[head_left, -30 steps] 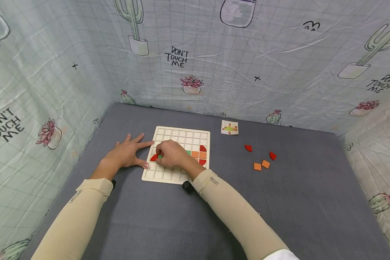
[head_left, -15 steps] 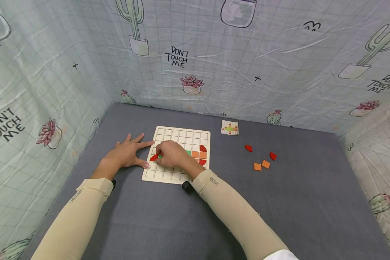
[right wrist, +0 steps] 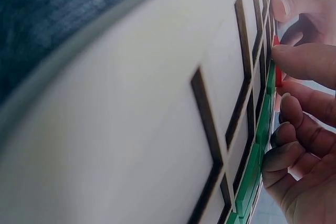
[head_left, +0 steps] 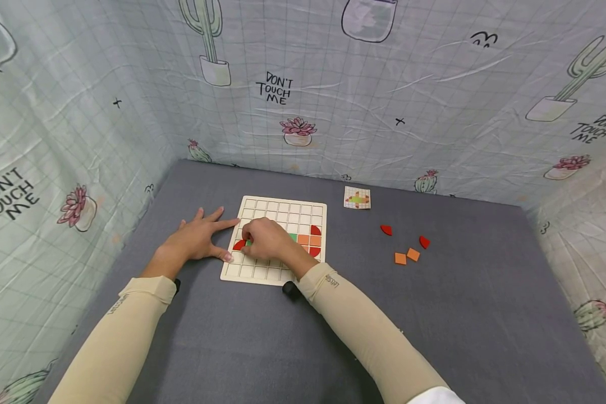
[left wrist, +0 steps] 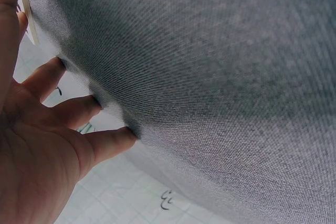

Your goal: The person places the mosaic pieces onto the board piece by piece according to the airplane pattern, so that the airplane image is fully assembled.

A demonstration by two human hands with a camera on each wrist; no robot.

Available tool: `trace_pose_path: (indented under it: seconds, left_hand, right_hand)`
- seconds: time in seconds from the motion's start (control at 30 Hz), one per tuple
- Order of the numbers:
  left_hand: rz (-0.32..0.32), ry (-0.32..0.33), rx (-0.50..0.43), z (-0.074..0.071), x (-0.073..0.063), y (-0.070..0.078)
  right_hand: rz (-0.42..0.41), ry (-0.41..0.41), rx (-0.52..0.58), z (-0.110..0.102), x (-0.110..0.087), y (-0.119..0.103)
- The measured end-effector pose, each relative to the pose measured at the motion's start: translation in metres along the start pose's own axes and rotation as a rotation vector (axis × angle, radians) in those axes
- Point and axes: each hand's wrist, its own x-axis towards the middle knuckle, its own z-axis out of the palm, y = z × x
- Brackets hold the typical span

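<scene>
A cream grid board point(head_left: 255, 275) lies on the grey cloth with flat red, green and orange pieces in it. My left hand point(head_left: 194, 237) is spread at its left side, thumb and index finger on the edge; the other fingertips touch the cloth in the left wrist view. Over the board's middle, my right hand point(head_left: 269, 240) has curled fingers and covers part of the green row. In the right wrist view its thumb and index finger pinch a small red piece point(right wrist: 277, 69) beside green pieces point(right wrist: 251, 174). Another view of red shows as a rounded piece point(head_left: 239, 245) left of the fingertips.
Right of the board lie two loose red quarter-circles point(head_left: 386, 230) and two orange squares point(head_left: 400, 258). A small pattern card point(head_left: 357, 198) lies near the back. Printed cloth walls point(head_left: 303, 157) enclose the table's back and sides.
</scene>
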Motion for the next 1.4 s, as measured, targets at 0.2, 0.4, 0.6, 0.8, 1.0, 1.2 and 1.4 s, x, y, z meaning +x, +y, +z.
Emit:
trace_pose_path:
  seconds: [0.2,0.4,0.6,0.8,1.0,1.2,1.4]
  left_hand:
    - [-0.005,-0.006,-0.003,-0.001,-0.001,0.001]
    - [-0.004,-0.004,-0.001,-0.002,-0.001,0.001]
    - [-0.01,-0.003,-0.003,-0.001,-0.001,0.002]
    - [-0.016,-0.013,0.004,-0.002,0.0,0.002]
    - [-0.033,-0.034,0.012,-0.003,0.001,0.001]
    - [-0.032,-0.038,0.015,-0.003,0.001,0.001]
    - [-0.022,-0.043,0.009,-0.004,-0.002,0.004]
  right_hand:
    - [-0.003,0.004,-0.011,0.0,0.0,-0.001]
    - [0.002,0.002,0.004,-0.002,-0.001,-0.002]
    - [-0.02,0.018,0.048,-0.008,-0.009,0.0]
    - [-0.02,0.053,0.16,-0.024,-0.025,0.009]
    - [0.0,0.1,0.196,-0.043,-0.05,0.033]
    - [0.045,0.126,0.248,-0.062,-0.084,0.07]
    - [0.089,0.182,0.241,-0.072,-0.126,0.107]
